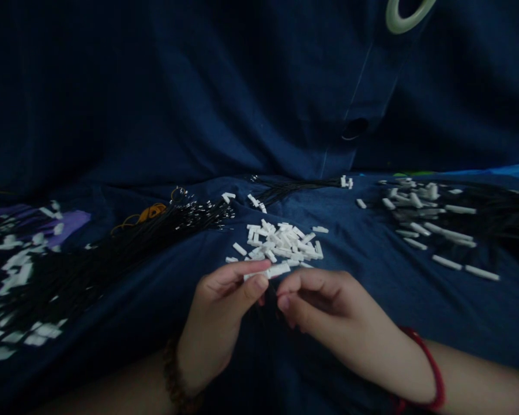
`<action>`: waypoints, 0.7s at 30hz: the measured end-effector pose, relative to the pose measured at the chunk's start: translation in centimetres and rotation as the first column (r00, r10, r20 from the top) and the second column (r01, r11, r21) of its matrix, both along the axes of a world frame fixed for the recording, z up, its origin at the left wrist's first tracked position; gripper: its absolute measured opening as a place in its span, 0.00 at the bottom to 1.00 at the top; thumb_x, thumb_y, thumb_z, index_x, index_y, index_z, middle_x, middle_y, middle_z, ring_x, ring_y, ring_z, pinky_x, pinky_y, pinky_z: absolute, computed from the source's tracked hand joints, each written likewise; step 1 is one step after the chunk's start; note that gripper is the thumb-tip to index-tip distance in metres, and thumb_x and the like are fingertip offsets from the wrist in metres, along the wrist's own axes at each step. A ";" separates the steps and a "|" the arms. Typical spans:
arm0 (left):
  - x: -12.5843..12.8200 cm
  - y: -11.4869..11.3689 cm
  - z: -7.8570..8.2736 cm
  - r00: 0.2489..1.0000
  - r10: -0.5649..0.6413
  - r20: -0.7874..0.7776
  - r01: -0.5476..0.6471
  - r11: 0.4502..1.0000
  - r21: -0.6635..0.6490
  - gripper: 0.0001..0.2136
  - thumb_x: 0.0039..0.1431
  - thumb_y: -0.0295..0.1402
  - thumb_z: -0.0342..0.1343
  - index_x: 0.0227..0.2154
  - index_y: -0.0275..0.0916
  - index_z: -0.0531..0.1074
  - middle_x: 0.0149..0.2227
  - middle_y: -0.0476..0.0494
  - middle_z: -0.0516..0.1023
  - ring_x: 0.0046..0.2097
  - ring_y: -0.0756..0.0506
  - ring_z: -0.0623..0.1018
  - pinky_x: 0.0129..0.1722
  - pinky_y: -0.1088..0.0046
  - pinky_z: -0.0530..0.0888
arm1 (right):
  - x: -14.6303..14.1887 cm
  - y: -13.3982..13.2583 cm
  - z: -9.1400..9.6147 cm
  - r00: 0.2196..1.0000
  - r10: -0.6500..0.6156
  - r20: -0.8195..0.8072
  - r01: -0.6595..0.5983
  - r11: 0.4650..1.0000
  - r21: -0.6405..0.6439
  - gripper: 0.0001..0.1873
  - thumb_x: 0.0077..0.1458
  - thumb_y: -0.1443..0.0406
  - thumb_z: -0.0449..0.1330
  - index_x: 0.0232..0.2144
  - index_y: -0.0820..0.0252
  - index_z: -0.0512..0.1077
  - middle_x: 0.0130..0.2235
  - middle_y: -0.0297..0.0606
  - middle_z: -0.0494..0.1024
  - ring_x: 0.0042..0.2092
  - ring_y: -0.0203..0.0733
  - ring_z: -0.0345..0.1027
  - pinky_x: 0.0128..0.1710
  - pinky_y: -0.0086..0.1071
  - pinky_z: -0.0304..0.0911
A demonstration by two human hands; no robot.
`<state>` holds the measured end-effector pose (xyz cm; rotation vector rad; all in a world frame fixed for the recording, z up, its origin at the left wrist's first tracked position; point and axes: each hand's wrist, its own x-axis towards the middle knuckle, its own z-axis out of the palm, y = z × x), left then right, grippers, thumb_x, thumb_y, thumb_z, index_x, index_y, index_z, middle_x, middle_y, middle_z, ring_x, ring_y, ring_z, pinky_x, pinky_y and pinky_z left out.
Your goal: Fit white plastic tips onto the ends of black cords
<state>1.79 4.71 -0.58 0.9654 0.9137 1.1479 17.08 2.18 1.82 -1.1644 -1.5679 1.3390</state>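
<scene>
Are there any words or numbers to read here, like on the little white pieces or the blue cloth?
None can be read. The little white pieces are plain, the blue cloth shows no print, and the pale ring at the top edge is too dim to show any mark.

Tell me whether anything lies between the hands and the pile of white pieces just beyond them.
Nothing visible does. The left hand pinches one white piece, the right hand pinched shut beside it; the pile of white pieces lies just past them on blue cloth. The black cords lie off to the left.
</scene>
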 end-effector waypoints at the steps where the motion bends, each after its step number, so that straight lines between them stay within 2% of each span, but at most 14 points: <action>1: 0.0 0.0 0.0 1.000 -0.009 0.003 0.009 1.000 0.005 0.06 0.44 0.31 0.62 0.29 0.42 0.76 0.24 0.52 0.77 0.26 0.55 0.71 0.27 0.83 0.68 | 0.0 -0.1 0.1 1.000 -0.002 0.021 0.001 0.999 0.032 0.05 0.52 0.68 0.53 0.26 0.64 0.67 0.23 0.30 0.66 0.25 0.29 0.57 0.25 0.21 0.55; 6: 0.1 0.1 0.3 0.995 -0.073 0.061 0.074 0.997 -0.019 0.06 0.44 0.31 0.62 0.28 0.42 0.76 0.23 0.51 0.76 0.26 0.54 0.72 0.27 0.80 0.68 | 0.2 -0.4 0.6 0.992 -0.004 0.128 -0.016 0.987 0.158 0.06 0.51 0.72 0.52 0.25 0.63 0.67 0.23 0.29 0.68 0.26 0.28 0.59 0.27 0.20 0.56; 12: 0.1 -0.1 0.6 0.992 -0.081 0.101 0.084 0.996 -0.032 0.05 0.43 0.30 0.62 0.26 0.41 0.76 0.20 0.51 0.74 0.25 0.53 0.72 0.28 0.80 0.67 | 0.4 -0.4 1.1 0.983 -0.040 0.179 0.006 0.982 0.190 0.05 0.48 0.74 0.52 0.24 0.63 0.66 0.24 0.29 0.68 0.27 0.29 0.60 0.27 0.21 0.56; 16: 0.3 -0.2 0.8 0.994 -0.050 0.094 0.056 0.997 -0.062 0.04 0.44 0.31 0.61 0.25 0.39 0.75 0.20 0.49 0.75 0.25 0.52 0.72 0.28 0.78 0.67 | 0.4 -0.5 1.0 0.998 0.038 0.046 -0.036 0.998 -0.049 0.04 0.53 0.70 0.49 0.28 0.63 0.63 0.21 0.28 0.63 0.22 0.28 0.57 0.22 0.21 0.54; 19: 0.2 -0.2 0.6 0.998 -0.038 0.052 0.041 0.997 -0.060 0.04 0.45 0.31 0.60 0.26 0.39 0.74 0.21 0.49 0.75 0.25 0.52 0.72 0.28 0.77 0.67 | 1.1 -0.3 1.5 0.994 0.045 -0.102 -0.066 0.976 -0.208 0.05 0.54 0.66 0.50 0.34 0.62 0.61 0.19 0.25 0.57 0.18 0.25 0.46 0.15 0.18 0.45; 21: 0.1 -0.2 0.5 1.000 -0.029 0.003 0.029 0.999 -0.027 0.04 0.45 0.30 0.60 0.27 0.40 0.74 0.21 0.50 0.75 0.25 0.53 0.71 0.27 0.78 0.67 | 2.0 -0.1 2.4 0.977 0.092 -0.194 -0.150 0.941 -0.305 0.08 0.52 0.65 0.51 0.36 0.61 0.61 0.18 0.25 0.58 0.17 0.25 0.46 0.14 0.17 0.44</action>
